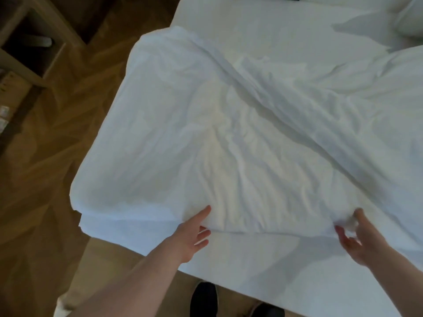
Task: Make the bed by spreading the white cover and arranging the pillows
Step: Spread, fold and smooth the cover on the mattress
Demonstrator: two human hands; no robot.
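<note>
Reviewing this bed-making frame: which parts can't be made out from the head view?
- Pillow: only a corner shows; the top-right frame edge cuts it off, so the number of pillows is unknown.
- Left hand: its fingers run under the white cover, so the grip is partly hidden.
- Right hand: motion blur and bunched cloth obscure the fingers.
- Cover's right side: cut off by the frame edge.
- Wooden furniture: dark, contents unclear.

The pillow [412, 17] is being cut off by the right edge; cover [229, 133] is hiding left fingertips [202, 227].
</note>
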